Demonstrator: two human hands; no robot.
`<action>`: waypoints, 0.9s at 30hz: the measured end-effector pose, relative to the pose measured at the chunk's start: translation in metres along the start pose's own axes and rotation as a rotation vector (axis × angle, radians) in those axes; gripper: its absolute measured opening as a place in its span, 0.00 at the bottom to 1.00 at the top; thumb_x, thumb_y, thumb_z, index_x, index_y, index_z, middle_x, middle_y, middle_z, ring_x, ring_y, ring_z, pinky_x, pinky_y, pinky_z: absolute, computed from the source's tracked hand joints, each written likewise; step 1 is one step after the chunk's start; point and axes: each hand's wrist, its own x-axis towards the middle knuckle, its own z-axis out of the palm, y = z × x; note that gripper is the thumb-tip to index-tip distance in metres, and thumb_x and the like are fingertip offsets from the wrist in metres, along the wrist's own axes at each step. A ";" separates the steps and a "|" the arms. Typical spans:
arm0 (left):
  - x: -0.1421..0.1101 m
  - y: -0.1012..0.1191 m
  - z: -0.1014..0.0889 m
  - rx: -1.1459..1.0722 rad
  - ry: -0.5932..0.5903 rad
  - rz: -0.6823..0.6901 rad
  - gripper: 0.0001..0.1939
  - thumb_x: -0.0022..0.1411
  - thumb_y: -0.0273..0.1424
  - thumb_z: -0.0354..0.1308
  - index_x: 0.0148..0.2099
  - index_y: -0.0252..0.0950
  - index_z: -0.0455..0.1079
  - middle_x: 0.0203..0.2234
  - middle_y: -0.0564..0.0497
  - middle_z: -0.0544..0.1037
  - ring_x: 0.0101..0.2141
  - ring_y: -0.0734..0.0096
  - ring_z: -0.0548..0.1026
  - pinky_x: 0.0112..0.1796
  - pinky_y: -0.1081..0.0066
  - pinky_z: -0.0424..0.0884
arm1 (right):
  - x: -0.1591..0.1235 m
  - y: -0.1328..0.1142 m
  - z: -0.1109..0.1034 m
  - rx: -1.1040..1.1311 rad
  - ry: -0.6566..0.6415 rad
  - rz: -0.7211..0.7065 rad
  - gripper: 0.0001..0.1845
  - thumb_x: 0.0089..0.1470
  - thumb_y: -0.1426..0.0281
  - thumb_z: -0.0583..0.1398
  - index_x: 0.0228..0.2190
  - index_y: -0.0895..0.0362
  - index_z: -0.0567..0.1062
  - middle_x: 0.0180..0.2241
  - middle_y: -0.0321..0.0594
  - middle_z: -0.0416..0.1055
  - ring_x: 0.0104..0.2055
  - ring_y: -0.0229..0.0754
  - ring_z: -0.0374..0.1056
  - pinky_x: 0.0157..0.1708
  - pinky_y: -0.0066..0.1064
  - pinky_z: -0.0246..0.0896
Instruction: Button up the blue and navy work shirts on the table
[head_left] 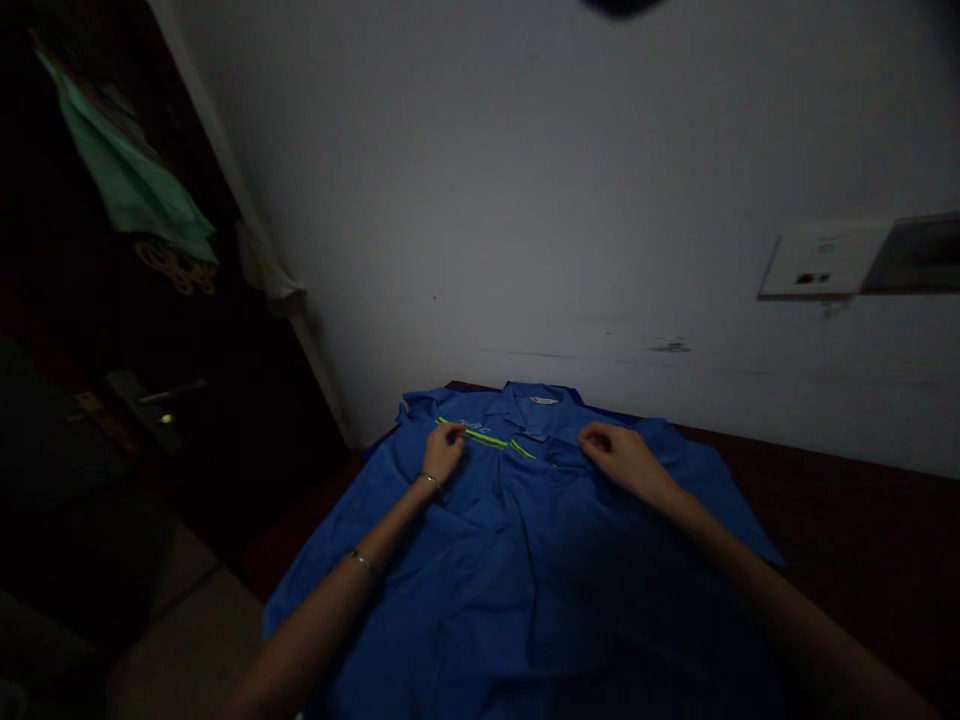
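- Head view: the shirt (480,540), blue and short-sleeved, lies spread on the dark desk (817,490), its collar (559,390) toward the wall (487,200) and its body reaching down to the bottom edge of the view.
- The left hand (445,450) is at the left part of the chest, by the yellow-green stripe (487,438). Its grip is nearly closed, thumb and fingers drawn together; I cannot tell whether cloth is caught between them.
- White lettering (475,427), too blurred to read, sits just above the stripe, beside the left fingertips.
- The right hand (621,456) is over the right part of the chest, level with the left one. Its grip is curled in, fingertips close to the thumb; whether it pinches the cloth cannot be told.
- Two thin bracelets (433,484) circle the left arm, one at the wrist and one higher up.
- A small white label (544,401) shows inside the collar.
- Soft folds run down the middle of the shirt, between the arms; the lower right part is in deep shadow.
- A socket plate (821,262) is on the wall at the right.
- Green cloth (127,175) hangs at the left, above a door handle (172,393).
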 end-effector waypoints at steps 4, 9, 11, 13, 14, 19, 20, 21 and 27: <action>0.016 -0.032 -0.016 -0.188 0.049 -0.481 0.09 0.49 0.18 0.52 0.34 0.30 0.70 0.23 0.52 0.73 0.23 0.77 0.71 0.27 0.76 0.69 | 0.015 -0.026 0.016 -0.001 -0.031 -0.100 0.10 0.47 0.71 0.53 0.28 0.58 0.75 0.28 0.40 0.73 0.30 0.39 0.67 0.32 0.27 0.57; 0.027 -0.047 -0.015 -0.206 0.094 -0.625 0.06 0.51 0.22 0.53 0.33 0.29 0.69 0.15 0.54 0.69 0.16 0.76 0.69 0.20 0.76 0.67 | 0.055 -0.062 0.057 0.076 -0.137 -0.186 0.11 0.47 0.74 0.54 0.30 0.60 0.76 0.29 0.41 0.74 0.31 0.39 0.68 0.33 0.26 0.58; 0.028 -0.050 -0.012 -0.196 0.114 -0.650 0.05 0.51 0.23 0.52 0.31 0.29 0.69 0.13 0.54 0.68 0.14 0.75 0.68 0.18 0.76 0.66 | 0.072 -0.074 0.078 0.111 -0.186 -0.211 0.12 0.46 0.75 0.54 0.31 0.61 0.76 0.30 0.42 0.74 0.31 0.38 0.68 0.32 0.24 0.59; 0.026 -0.054 -0.009 -0.180 0.141 -0.655 0.04 0.51 0.23 0.52 0.30 0.29 0.69 0.13 0.55 0.67 0.13 0.75 0.67 0.17 0.77 0.64 | 0.089 -0.083 0.100 0.129 -0.245 -0.222 0.12 0.45 0.76 0.54 0.32 0.61 0.76 0.30 0.42 0.74 0.31 0.38 0.69 0.31 0.23 0.59; 0.025 -0.056 -0.008 -0.171 0.157 -0.653 0.05 0.51 0.23 0.52 0.30 0.30 0.69 0.13 0.55 0.68 0.13 0.76 0.67 0.17 0.77 0.63 | 0.096 -0.086 0.112 0.122 -0.273 -0.220 0.13 0.45 0.76 0.54 0.31 0.61 0.76 0.31 0.42 0.75 0.32 0.38 0.69 0.31 0.23 0.58; 0.018 -0.060 -0.005 -0.121 0.245 -0.641 0.07 0.52 0.25 0.51 0.34 0.30 0.69 0.18 0.53 0.71 0.16 0.77 0.68 0.17 0.79 0.62 | 0.117 -0.093 0.165 0.072 -0.355 -0.194 0.13 0.46 0.77 0.54 0.30 0.62 0.77 0.31 0.44 0.75 0.33 0.39 0.70 0.31 0.22 0.57; 0.016 -0.059 -0.006 -0.108 0.263 -0.634 0.08 0.52 0.26 0.51 0.35 0.31 0.69 0.20 0.52 0.72 0.17 0.77 0.69 0.18 0.80 0.63 | 0.118 -0.093 0.173 0.072 -0.359 -0.188 0.13 0.46 0.77 0.54 0.30 0.63 0.77 0.31 0.45 0.75 0.34 0.40 0.70 0.31 0.22 0.57; 0.014 -0.058 -0.006 -0.093 0.286 -0.622 0.08 0.52 0.26 0.51 0.35 0.31 0.69 0.22 0.51 0.73 0.18 0.77 0.70 0.19 0.80 0.63 | 0.118 -0.093 0.181 0.070 -0.361 -0.179 0.13 0.46 0.77 0.53 0.31 0.63 0.77 0.31 0.45 0.75 0.34 0.40 0.70 0.31 0.22 0.57; 0.009 -0.055 -0.009 0.024 0.415 -0.587 0.07 0.51 0.26 0.52 0.35 0.31 0.68 0.25 0.50 0.73 0.24 0.74 0.73 0.24 0.78 0.66 | 0.113 -0.087 0.201 0.055 -0.371 -0.145 0.11 0.46 0.76 0.55 0.29 0.62 0.77 0.31 0.48 0.75 0.35 0.43 0.70 0.31 0.23 0.58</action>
